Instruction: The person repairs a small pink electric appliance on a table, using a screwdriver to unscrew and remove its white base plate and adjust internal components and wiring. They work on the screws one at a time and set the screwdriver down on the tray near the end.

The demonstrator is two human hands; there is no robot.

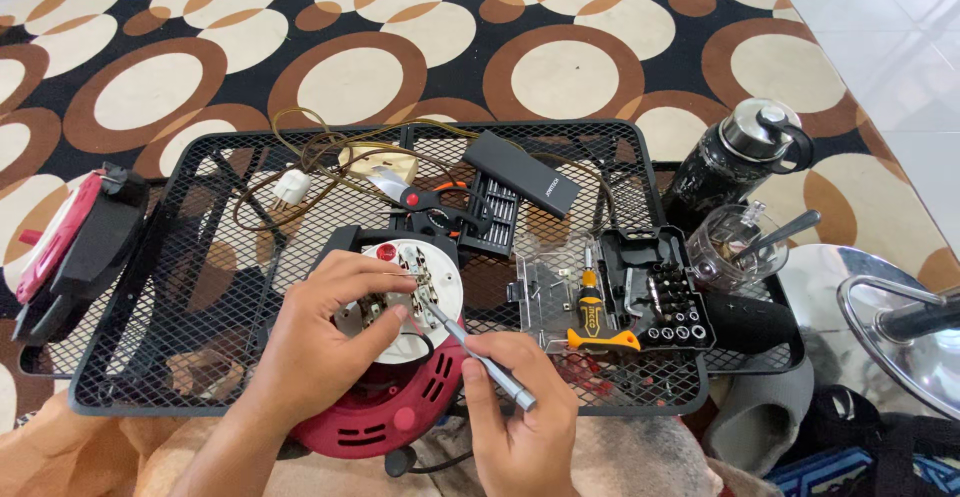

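A black mesh table (pixel 150 357) stands on a rug (pixel 560 67) of brown and cream circles. Nearest, the right hand (pixel 520 427) is pinched around a slim grey screwdriver (pixel 480 357), whose long axis runs up and left from the hand, its tip at the terminals of the white plate (pixel 440 287). The left hand (pixel 325 342) is clamped over that plate from the left, on top of the red cable reel (pixel 385 417) at the table's near edge. The hands are close but apart. To the right lies an open bit case (pixel 650 302) with a yellow driver (pixel 595 322). Beyond are pliers (pixel 435 207), a black box (pixel 520 172), tangled wires (pixel 320 157), a flask (pixel 735 157) and a glass (pixel 725 247); nothing blocks the screwdriver.
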